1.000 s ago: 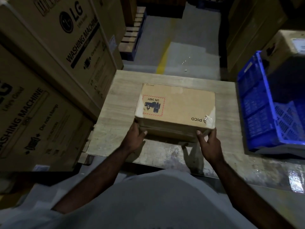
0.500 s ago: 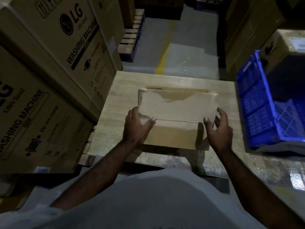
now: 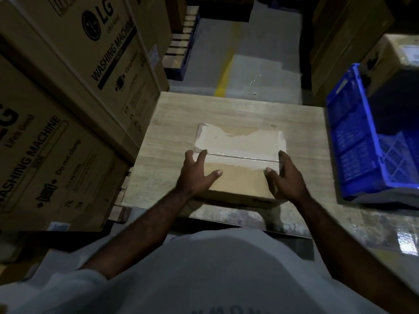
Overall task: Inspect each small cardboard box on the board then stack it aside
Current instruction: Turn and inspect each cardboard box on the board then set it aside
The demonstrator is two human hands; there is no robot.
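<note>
A small brown cardboard box lies flat on the pale wooden board, in the middle. Its upward face has a taped seam and a whitish torn patch. My left hand rests on the box's left side, fingers spread over the top. My right hand grips the right side, thumb on the top face. Both hands hold the box between them.
Large LG washing machine cartons stand stacked along the left, right against the board. A blue plastic crate sits at the board's right edge, with more cartons behind it. Beyond the board lies grey floor with a yellow line and pallets.
The box was rolled over: the labelled face with the red-bordered sticker went out of sight and the taped seam face now points up. Both hands moved from the near edge to its sides.
</note>
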